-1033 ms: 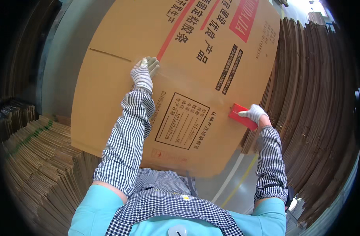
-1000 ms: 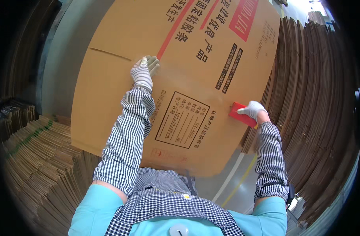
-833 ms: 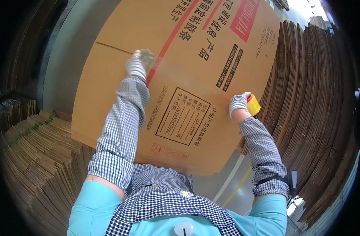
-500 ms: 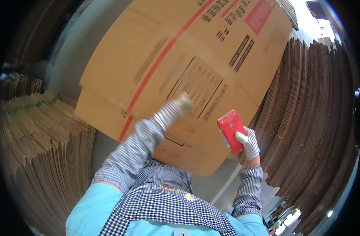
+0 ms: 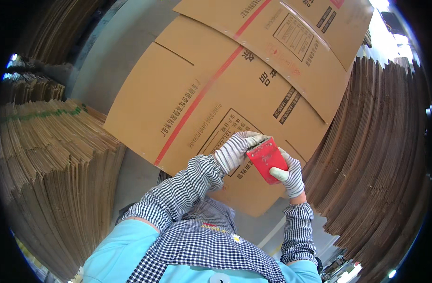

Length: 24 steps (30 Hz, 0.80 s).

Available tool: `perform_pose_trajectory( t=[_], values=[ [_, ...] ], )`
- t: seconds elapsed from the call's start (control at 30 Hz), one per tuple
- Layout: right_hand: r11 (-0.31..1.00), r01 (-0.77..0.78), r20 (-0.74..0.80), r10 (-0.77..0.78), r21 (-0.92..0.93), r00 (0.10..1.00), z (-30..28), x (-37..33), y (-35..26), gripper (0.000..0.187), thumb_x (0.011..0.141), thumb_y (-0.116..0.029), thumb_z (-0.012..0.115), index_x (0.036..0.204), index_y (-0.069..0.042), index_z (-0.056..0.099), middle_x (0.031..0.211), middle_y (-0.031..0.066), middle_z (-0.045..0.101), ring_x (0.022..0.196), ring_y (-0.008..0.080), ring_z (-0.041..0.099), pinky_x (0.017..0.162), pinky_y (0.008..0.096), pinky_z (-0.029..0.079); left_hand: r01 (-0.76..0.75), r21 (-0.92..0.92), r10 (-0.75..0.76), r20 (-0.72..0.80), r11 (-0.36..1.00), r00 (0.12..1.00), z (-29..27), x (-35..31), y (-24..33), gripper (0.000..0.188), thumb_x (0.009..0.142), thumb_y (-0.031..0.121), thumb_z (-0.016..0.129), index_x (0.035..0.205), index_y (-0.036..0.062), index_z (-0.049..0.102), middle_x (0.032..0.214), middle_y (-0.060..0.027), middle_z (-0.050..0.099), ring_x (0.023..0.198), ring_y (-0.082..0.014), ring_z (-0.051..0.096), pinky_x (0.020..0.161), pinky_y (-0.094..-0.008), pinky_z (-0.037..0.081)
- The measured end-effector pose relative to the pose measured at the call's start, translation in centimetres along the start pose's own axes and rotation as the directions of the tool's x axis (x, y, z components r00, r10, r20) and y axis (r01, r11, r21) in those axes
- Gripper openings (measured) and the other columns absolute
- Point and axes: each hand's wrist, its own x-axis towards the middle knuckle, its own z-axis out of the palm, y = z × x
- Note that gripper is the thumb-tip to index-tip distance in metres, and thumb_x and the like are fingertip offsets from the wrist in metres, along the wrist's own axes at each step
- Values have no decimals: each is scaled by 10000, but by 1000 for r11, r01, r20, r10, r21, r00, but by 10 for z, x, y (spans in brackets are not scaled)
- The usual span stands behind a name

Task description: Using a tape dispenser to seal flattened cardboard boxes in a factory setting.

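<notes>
Gripping red tape dispenser [image 5: 267, 162] in right hand [image 5: 292, 175]; left hand [image 5: 235, 151], earlier apart, now at dispenser's toothed edge [image 5: 259, 145], grip unclear

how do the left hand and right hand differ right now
The right hand holds the red tape dispenser, thumb on its flat face; the left hand is at its toothed end, contact unclear. The left hand sits slightly higher in view than the right hand. Both wear striped whitish gloves.
</notes>
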Motion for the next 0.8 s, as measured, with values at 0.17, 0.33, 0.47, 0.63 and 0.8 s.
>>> perform_pose_trajectory(
  t=[0.17,0.33,0.47,0.63,0.8],
  values=[
    [987,42,36,-36,-156,999,8,27,-18,584,642,-477,828,966,-3,722,984,182,718,1297,396,496,1070,465,376,-23,-35,25,55,999,998,-12,-1,24,450,983,348,588,1270,1,594,1225,-130,654,1113,-204,628,1004,-363,485],
    [978,76,94,-58,-192,994,13,56,-22,580,641,-479,826,959,-5,721,986,195,714,1300,408,489,1066,470,379,-14,68,20,-92,998,996,-28,11,41,429,973,368,599,1211,11,615,1212,-135,661,1125,-228,629,1003,-392,493],
    [983,65,108,-47,-174,993,16,79,-23,578,648,-493,820,948,-9,722,974,207,710,1284,402,505,1062,458,386,97,-378,-93,29,921,995,-35,19,65,380,974,316,612,1176,-6,623,1191,-136,664,1098,-194,635,981,-361,504],
    [939,135,136,-96,-318,986,30,109,-28,586,690,-511,800,946,8,708,908,176,709,1055,329,634,1021,424,427,-25,50,36,-236,998,971,-62,44,76,320,934,258,676,1129,6,634,1088,-113,694,984,-199,670,897,-341,542],
    [913,47,83,-15,-405,996,31,152,-45,654,728,-527,788,1017,50,685,813,188,711,779,277,713,703,359,568,-97,309,277,-616,946,738,-80,81,124,219,874,192,730,982,12,667,917,-112,711,828,-187,677,732,-317,556]
  ],
)
